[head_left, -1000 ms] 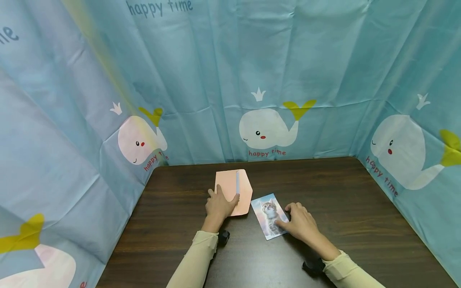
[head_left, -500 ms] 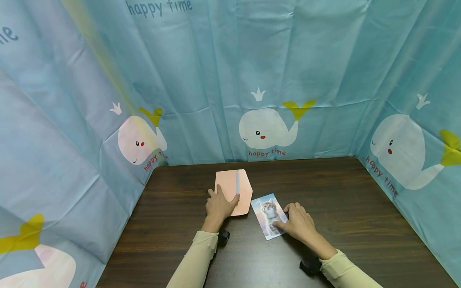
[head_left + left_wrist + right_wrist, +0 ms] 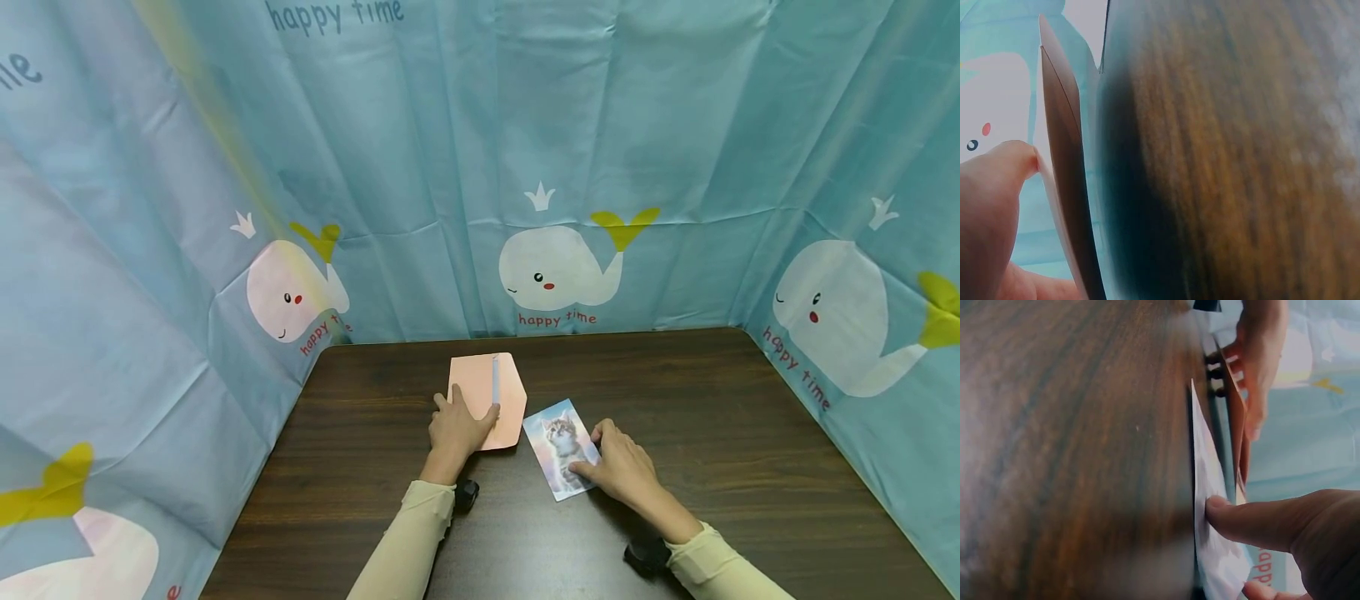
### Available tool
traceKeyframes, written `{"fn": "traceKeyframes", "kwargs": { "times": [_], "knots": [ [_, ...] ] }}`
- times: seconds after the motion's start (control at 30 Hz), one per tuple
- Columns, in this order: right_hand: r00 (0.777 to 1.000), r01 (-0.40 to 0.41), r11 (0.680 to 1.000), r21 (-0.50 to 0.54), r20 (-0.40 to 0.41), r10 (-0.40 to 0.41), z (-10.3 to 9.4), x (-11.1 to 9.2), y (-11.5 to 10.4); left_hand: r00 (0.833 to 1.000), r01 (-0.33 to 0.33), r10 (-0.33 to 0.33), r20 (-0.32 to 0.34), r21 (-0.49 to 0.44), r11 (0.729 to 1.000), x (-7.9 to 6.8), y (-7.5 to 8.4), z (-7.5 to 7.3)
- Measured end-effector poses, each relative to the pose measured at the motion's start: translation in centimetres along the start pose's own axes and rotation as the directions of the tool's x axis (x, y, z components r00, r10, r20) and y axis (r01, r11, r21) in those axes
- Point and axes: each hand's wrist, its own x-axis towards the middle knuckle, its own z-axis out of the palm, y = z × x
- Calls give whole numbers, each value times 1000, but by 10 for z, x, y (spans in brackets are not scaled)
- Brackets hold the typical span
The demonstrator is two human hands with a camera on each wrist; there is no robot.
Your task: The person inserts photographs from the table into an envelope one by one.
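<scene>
A peach envelope (image 3: 471,375) with a pale blue strip along its flap is held by my left hand (image 3: 454,435), the flap pointing right. In the right wrist view the thumb of that hand lies over the envelope (image 3: 1235,419) and its fingertips show on the underside. Just right of it is a card (image 3: 552,442) with a kitten picture. My right hand (image 3: 624,468) pinches the card by its right edge, thumb on the printed face. From the right wrist view, the card (image 3: 1210,469) stands slightly off the table on its far side.
Both hands work over a dark wood-grain table (image 3: 360,467). A light blue curtain (image 3: 420,167) with whale prints surrounds its back and sides. Black wrist cameras (image 3: 647,557) sit under the forearms, close to the tabletop.
My right thumb has slid a little left onto the card, the fingers closing in on its edge. The card's far edge has risen slightly. The left hand and envelope stay put.
</scene>
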Motion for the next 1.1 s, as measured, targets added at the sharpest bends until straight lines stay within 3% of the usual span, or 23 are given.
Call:
{"fn": "traceKeyframes", "kwargs": {
  "times": [0.33, 0.57, 0.83, 1.1],
  "knots": [
    [998, 24, 991, 132, 56, -32, -9, 4, 5, 1000, 5, -5, -3, 5, 1000, 0, 1, -2],
    [986, 19, 931, 364, 148, -78, -24, 15, 11, 1000, 2, -2, -9, 16, 1000, 2, 0, 0],
    [993, 62, 915, 397, 67, -97, -41, 30, 10, 1000, 4, -4, 0, 7, 1000, 2, -1, 0],
    [992, 122, 883, 453, -85, -94, -34, 48, 3, 1000, 12, -12, 14, 24, 1000, 3, -2, 3]
  ]
}}
